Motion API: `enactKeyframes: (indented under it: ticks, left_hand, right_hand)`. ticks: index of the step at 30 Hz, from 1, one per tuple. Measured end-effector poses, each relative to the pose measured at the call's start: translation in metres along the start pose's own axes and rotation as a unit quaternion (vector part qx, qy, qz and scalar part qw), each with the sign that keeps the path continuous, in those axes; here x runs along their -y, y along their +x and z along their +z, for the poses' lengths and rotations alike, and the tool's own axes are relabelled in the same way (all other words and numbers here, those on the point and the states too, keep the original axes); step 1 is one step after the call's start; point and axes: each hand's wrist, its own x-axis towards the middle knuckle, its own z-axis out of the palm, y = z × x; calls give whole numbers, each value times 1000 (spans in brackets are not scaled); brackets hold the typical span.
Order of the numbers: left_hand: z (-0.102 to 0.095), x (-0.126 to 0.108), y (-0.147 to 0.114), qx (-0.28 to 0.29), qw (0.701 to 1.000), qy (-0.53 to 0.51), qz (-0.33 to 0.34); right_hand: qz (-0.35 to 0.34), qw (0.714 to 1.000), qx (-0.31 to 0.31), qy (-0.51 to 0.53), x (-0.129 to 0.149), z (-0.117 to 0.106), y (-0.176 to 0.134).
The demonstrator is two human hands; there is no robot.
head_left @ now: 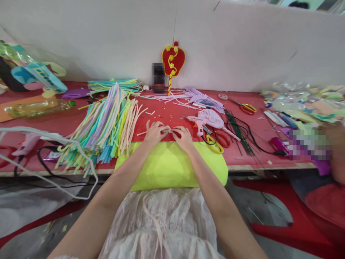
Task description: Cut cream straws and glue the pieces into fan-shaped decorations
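In the middle of the red table, my left hand (156, 132) and my right hand (183, 136) meet with fingertips pinched on a small pale pipe cleaner (169, 129), whose shape is mostly hidden by the fingers. Just left of them lie peach pipe cleaners (129, 126), part of a big multicoloured bundle (107, 122). A lime-yellow sheet (169, 163) covers the table edge under my wrists. Close to my right hand are a pink glue gun (199, 125) and scissors with yellow and orange handles (215, 144).
A red apple-shaped ornament (174, 61) stands at the back wall. Lilac pipe cleaners (206, 99), dark green stems (238, 133), a black cord and more scissors (248, 109) lie to the right. Another person's arm (338, 154) is at far right. A plastic bottle (40, 108) lies left.
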Motion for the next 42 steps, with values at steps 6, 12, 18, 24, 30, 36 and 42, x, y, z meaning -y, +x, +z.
enactKeyframes:
  ticks: [6,12,18,24,30,36,42]
  left_hand:
    - [-1,-1,0,3,1000,-1,-8]
    - [3,2,0,-9,1000,-5,1]
    - [2,3,0,-8,1000,-8,3]
    - [1,0,0,-4,1000,-3,0]
    - [-1,-1,0,4,1000,-10,-6]
    - [0,0,0,3,1000,-5,-7]
    - [1,1,0,0,1000,-4,-3]
  right_hand:
    - [10,1000,-13,11,1,1,0]
    - [0,1000,-17,25,1,1,1]
    - [24,998,-41,33,0,2,2]
    - [22,999,-27,39,1,1,2]
    - [32,998,-34,39,0,2,2]
    - [24,999,-39,10,4,2,3]
    - [30,999,-10,-25,10,3,2]
